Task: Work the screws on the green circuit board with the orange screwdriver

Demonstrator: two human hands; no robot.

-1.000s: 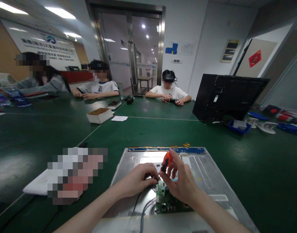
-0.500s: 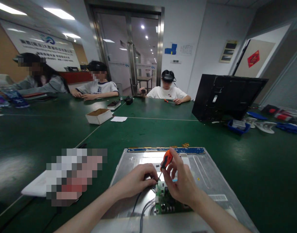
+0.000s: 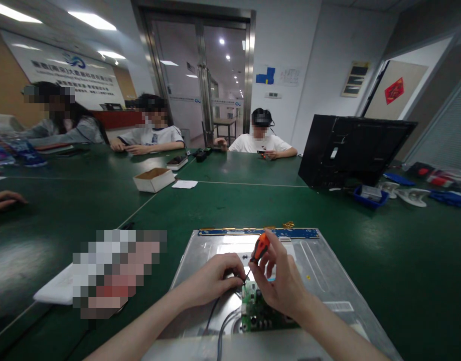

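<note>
A silver metal panel (image 3: 320, 281) lies flat on the green table in front of me, with a blue strip board (image 3: 290, 233) along its far edge. A small green circuit board (image 3: 255, 311) sits on the panel's near part, with grey cables (image 3: 220, 326) running off it. My right hand (image 3: 281, 283) grips an orange-handled screwdriver (image 3: 259, 249), tip down at the board's top left corner. My left hand (image 3: 215, 278) rests beside the tip, fingers pinched at the board's edge.
A black monitor back (image 3: 350, 150) stands at the right with a blue tray (image 3: 371, 195) beside it. A cardboard box (image 3: 154, 179) and paper (image 3: 184, 184) lie mid-table. Three people sit at the far side. Another person's hand (image 3: 2, 200) lies at the left edge.
The screwdriver handle has tilted slightly right and my fingers have shifted on it. Another person's hand has come into view at the left edge of the table.
</note>
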